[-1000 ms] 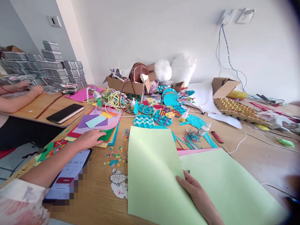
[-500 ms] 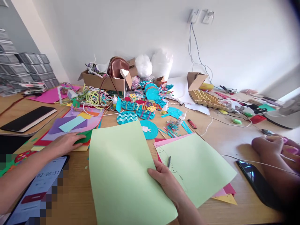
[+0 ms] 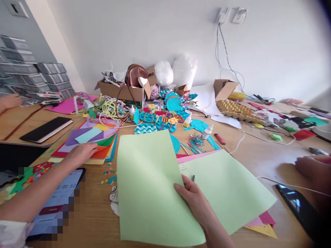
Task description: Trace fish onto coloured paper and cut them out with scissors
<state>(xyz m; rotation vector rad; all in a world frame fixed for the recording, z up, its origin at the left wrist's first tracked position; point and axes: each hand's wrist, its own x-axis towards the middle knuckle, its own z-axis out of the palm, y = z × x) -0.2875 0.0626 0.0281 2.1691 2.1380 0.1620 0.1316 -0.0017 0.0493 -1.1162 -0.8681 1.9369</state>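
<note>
Grips a light green sheet by its edge in the right hand. Pinches an orange sheet in the paper stack with the left hand. Has, beyond both hands, turquoise pieces, then a cardboard box farther back.

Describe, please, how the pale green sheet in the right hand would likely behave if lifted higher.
The pale green sheet would probably flex easily, since it already curves gently. It may keep some shape, as no sharp crease shows. It is likely light for its size: the right hand holds it near one edge.
</note>
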